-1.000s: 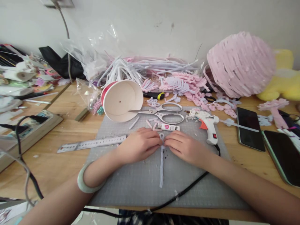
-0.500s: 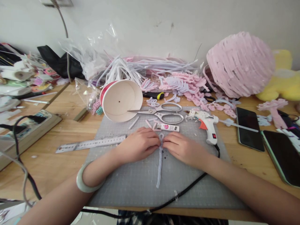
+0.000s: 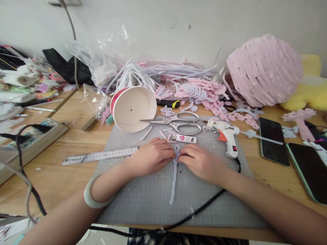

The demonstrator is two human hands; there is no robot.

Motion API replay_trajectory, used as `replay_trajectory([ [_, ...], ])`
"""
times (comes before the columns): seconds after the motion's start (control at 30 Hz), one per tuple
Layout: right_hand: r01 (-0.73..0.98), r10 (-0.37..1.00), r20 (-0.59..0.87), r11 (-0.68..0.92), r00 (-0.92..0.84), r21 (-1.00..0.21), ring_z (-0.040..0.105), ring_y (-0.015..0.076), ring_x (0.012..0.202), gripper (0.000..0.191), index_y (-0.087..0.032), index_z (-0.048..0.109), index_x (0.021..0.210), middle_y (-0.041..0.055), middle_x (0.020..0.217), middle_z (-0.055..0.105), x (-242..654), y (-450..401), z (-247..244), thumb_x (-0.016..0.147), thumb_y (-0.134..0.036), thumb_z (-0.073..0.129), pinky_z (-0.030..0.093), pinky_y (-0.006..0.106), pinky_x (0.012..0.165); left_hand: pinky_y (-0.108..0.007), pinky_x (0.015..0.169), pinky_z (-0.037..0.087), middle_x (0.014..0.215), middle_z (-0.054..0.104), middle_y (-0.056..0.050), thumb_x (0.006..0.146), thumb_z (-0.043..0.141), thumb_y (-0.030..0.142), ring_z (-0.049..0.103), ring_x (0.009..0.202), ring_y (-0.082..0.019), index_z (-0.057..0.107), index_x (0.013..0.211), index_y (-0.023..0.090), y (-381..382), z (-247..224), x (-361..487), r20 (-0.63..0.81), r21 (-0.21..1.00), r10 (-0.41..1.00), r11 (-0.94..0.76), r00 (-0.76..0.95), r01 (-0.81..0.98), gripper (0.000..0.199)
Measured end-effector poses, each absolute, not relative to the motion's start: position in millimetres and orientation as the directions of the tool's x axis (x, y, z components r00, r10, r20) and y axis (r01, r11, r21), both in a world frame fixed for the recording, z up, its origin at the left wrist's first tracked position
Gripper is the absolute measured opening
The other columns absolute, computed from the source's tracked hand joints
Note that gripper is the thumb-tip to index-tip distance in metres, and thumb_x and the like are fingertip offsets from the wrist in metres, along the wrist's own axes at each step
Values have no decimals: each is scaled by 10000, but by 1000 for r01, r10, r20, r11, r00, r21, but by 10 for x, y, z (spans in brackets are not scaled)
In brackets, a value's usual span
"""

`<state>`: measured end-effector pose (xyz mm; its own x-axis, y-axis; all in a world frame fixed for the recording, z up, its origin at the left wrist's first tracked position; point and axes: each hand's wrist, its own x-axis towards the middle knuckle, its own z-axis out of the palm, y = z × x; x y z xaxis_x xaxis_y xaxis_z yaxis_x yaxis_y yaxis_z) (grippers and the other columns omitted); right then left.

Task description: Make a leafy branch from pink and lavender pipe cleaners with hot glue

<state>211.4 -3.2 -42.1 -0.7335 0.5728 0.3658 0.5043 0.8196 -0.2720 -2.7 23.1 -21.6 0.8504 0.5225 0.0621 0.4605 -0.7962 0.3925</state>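
A pale lavender pipe cleaner (image 3: 174,180) has a small loop at its top and a twisted stem that hangs toward the mat's near edge. My left hand (image 3: 157,157) pinches it from the left, just below the loop. From the other side, my right hand (image 3: 198,158) holds it with closed fingers. Both hands rest low over the grey cutting mat (image 3: 143,204). Just beyond the loop lies a white lighter (image 3: 184,138), with silver scissors (image 3: 176,122) behind it. A white glue gun (image 3: 230,137) is right of my right hand.
A metal ruler (image 3: 99,156) lies left of my left hand. Behind stand a paper cup (image 3: 135,109), pink and white pipe cleaners (image 3: 199,92) and a large pink ball (image 3: 264,69). Two phones (image 3: 273,141) lie at right. A black cable (image 3: 204,206) crosses the mat; a power strip (image 3: 35,141) sits left.
The whole view has shifted slightly. Both hands remain at the pipe cleaner, with the fingers of my right hand moved a little around the base of the loop.
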Motion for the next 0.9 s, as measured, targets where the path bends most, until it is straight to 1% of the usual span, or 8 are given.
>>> replay_trajectory([
  [0.2, 499, 551, 357, 834, -754, -233, 519, 188, 852, 208, -149, 663, 815, 83, 850, 617, 2116, -35, -404, 880, -133, 465, 456, 330, 776, -318, 846, 364, 958, 639, -34, 909, 451, 177, 544, 922, -179, 613, 902, 173, 225, -211, -17, 54, 361, 497, -818, 866, 447, 162],
  [0.33, 506, 552, 353, 834, -755, -221, 512, 188, 853, 238, -155, 664, 825, 87, 848, 615, 2118, -35, -400, 888, -125, 436, 447, 331, 764, -316, 840, 357, 936, 647, -37, 914, 443, 176, 553, 909, -175, 614, 900, 169, 223, -211, -10, 71, 344, 497, -826, 865, 447, 172],
  [0.47, 511, 552, 341, 834, -761, -209, 509, 188, 843, 237, -154, 664, 821, 87, 847, 613, 2119, -38, -399, 885, -122, 439, 434, 332, 761, -313, 831, 339, 952, 651, -26, 916, 446, 171, 553, 916, -174, 605, 911, 177, 233, -197, -19, 80, 324, 457, -852, 886, 411, 159],
  [0.7, 511, 551, 317, 834, -772, -207, 504, 183, 838, 218, -161, 667, 839, 74, 838, 612, 2117, -46, -414, 877, -117, 456, 399, 329, 775, -316, 833, 317, 980, 647, -14, 899, 463, 142, 546, 924, -170, 611, 900, 183, 240, -164, -27, 72, 309, 431, -867, 900, 391, 153],
  [0.9, 516, 551, 316, 834, -772, -195, 485, 178, 819, 208, -172, 671, 843, 59, 804, 601, 2123, -52, -410, 876, -130, 470, 375, 327, 783, -327, 823, 307, 992, 647, -30, 894, 449, 143, 540, 933, -180, 635, 908, 197, 239, -158, -45, 62, 274, 414, -882, 908, 383, 194],
])
